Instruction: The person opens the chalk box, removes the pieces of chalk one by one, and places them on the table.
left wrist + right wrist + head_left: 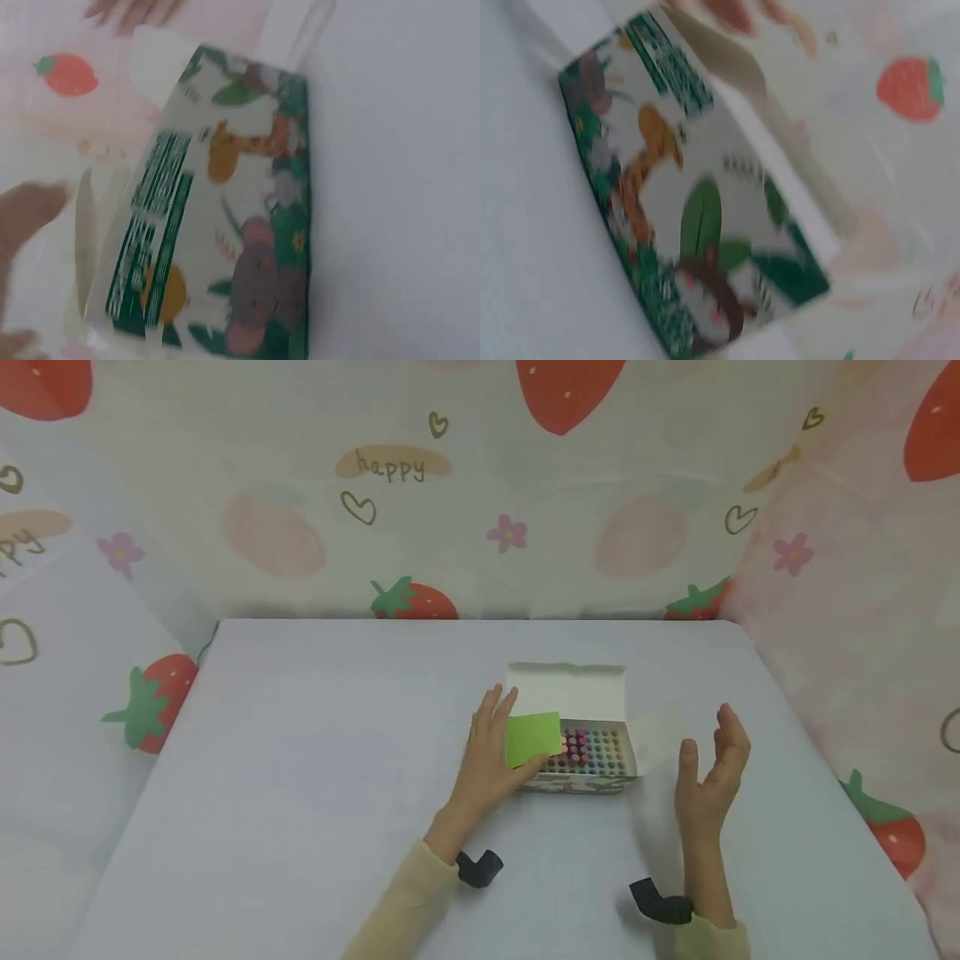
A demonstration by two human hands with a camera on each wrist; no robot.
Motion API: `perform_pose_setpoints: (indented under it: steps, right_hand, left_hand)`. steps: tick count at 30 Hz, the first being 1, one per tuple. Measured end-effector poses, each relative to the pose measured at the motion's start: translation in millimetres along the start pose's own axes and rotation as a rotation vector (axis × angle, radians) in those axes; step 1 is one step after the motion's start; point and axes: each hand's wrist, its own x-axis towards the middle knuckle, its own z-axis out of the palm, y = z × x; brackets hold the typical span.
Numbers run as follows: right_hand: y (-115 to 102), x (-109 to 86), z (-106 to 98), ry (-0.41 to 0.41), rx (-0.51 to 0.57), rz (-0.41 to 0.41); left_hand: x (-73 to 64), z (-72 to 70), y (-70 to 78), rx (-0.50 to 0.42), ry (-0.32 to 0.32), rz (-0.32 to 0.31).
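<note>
An opened carton [573, 783] on the table holds rows of small round coloured ends [596, 747], perhaps crayons or markers. Its front carries printed animals, among them a giraffe [251, 142] and an elephant [255, 292]. Over the carton's left part lies a square green card [532, 735]. My left hand [483, 764] is spread beside the card, the thumb crossing its lower edge; whether they touch cannot be made out. To the right of the carton, my right hand [708, 785] is raised with fingers up and thumb apart, holding nothing.
The carton's white lid [566, 689] stands raised at the back, and a pale side flap [660, 739] sticks out right. A white cloth [300, 760] covers the table. Strawberry-printed curtains [480, 493] hang behind and at both sides. Each wrist wears a black device [480, 868].
</note>
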Motion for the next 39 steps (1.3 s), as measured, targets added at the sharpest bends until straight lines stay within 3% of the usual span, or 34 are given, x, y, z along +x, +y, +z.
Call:
perform_pose_setpoints:
  steps: [2, 4, 7, 9, 13, 17, 21, 24, 26, 29, 34, 39]
  right_hand:
    - [-17, 0.8, 9, -0.011, -0.093, -0.183]
    - [-16, -0.4, 18, -0.118, -0.118, -0.280]
    - [0, -2.7, 27, -0.343, -0.151, -0.272]
    - [18, -4.3, 30, -0.452, -0.223, -0.219]
    - [29, -3.7, 31, -0.536, -0.368, -0.144]
    - [35, -4.1, 27, -0.588, -0.445, -0.081]
    - [39, -5.5, 25, -0.627, -0.449, -0.036]
    - [43, -5.4, 25, -0.636, -0.450, -0.047]
    - [44, -4.3, 25, -0.639, -0.457, -0.078]
    - [48, -2.3, 26, -0.639, -0.462, -0.128]
    - [56, -0.6, 29, -0.616, -0.418, -0.123]
    - [62, -3.3, 32, -0.565, -0.374, -0.112]
  left_hand:
    - [2.3, 0.5, 14.3, 0.007, 0.081, 0.210]
    - [3.3, 6.2, 29.1, 0.015, 0.094, 0.361]
    - [2.0, 20.4, 44.3, 0.080, 0.027, 0.437]
    - [-0.1, 30.8, 46.9, 0.159, -0.001, 0.421]
    - [-3.3, 36.4, 49.4, 0.300, -0.013, 0.445]
    - [-4.7, 30.6, 49.6, 0.402, -0.037, 0.443]
    - [-3.9, 22.9, 40.2, 0.512, -0.056, 0.371]
    - [-0.7, 16.4, 32.3, 0.546, -0.022, 0.351]
    - [1.6, 12.7, 27.4, 0.537, 0.011, 0.350]
    - [4.6, 7.8, 21.2, 0.450, 0.068, 0.332]
    - [4.3, -4.2, 14.3, 0.254, 0.143, 0.233]
    - [0.9, -17.9, 5.4, 0.122, 0.223, 0.107]
